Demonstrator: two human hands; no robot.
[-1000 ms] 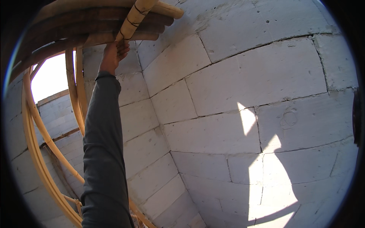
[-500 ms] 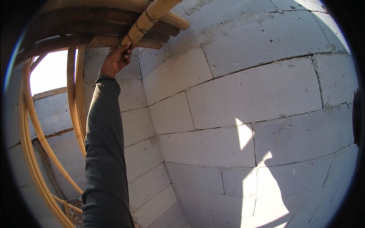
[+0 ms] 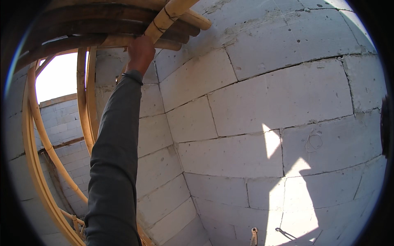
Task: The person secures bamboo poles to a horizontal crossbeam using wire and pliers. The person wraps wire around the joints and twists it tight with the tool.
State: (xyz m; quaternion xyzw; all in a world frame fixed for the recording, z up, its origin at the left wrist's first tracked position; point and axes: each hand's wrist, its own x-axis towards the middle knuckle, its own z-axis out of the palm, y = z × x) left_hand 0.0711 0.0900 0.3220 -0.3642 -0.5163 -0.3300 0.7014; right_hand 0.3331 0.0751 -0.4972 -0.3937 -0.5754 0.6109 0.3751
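Observation:
My left hand [image 3: 141, 51], at the end of a dark grey sleeve, reaches high up. It is closed, its back toward me, against the lower end of a slanting bamboo pole [image 3: 166, 20]. What the fingers hold is hidden behind the hand. Dark wire [image 3: 170, 14] winds round the pole, which crosses under a row of horizontal bamboo poles [image 3: 164, 44]. At the bottom edge, the head of a pair of pincers [image 3: 254, 235] shows, its jaws pointing up. A shadow shaped like the tool falls on the wall beside it. My right hand is out of the picture.
A wall of pale grey blocks [image 3: 283, 94] fills the right side and meets another wall at a corner. Upright bamboo poles [image 3: 45, 135] and timber posts [image 3: 82, 98] stand at left, before an opening. Sunlight patches [image 3: 293, 205] lie on the wall.
My left hand has moved slightly right and up, turning from showing its fingers to showing its back. The pincers have come into view at the bottom. The whole view has shifted slightly.

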